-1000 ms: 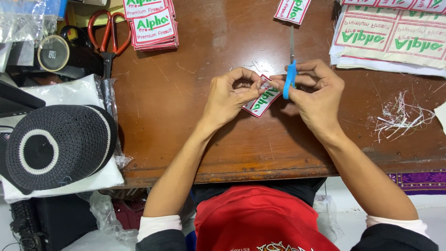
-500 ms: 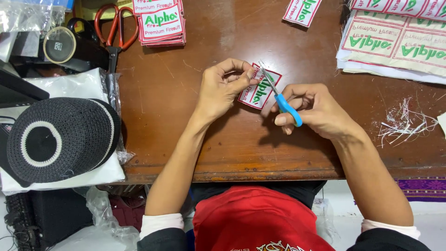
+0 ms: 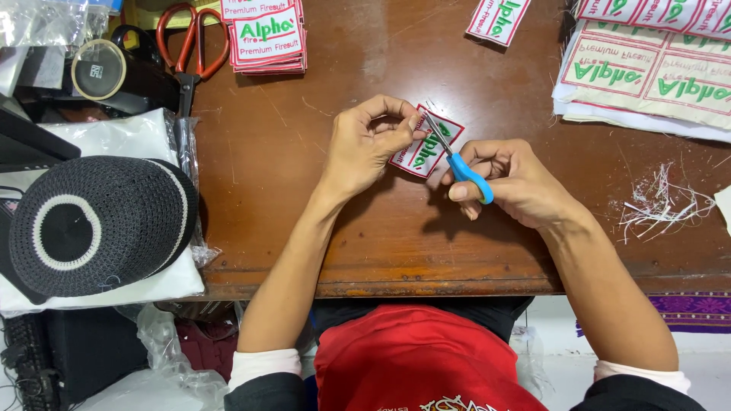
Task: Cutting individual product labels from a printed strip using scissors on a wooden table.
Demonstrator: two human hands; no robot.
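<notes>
Left hand [image 3: 365, 144] pinches an embroidered patch [image 3: 423, 144] while right hand [image 3: 512, 181] grips blue-handled snips [image 3: 460, 162] touching it

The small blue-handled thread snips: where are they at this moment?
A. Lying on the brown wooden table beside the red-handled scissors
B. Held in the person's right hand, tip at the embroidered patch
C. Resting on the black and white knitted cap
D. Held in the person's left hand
B: the small blue-handled thread snips sit in the right hand, their metal tip at the white, red-bordered embroidered patch that the left hand pinches.
</notes>
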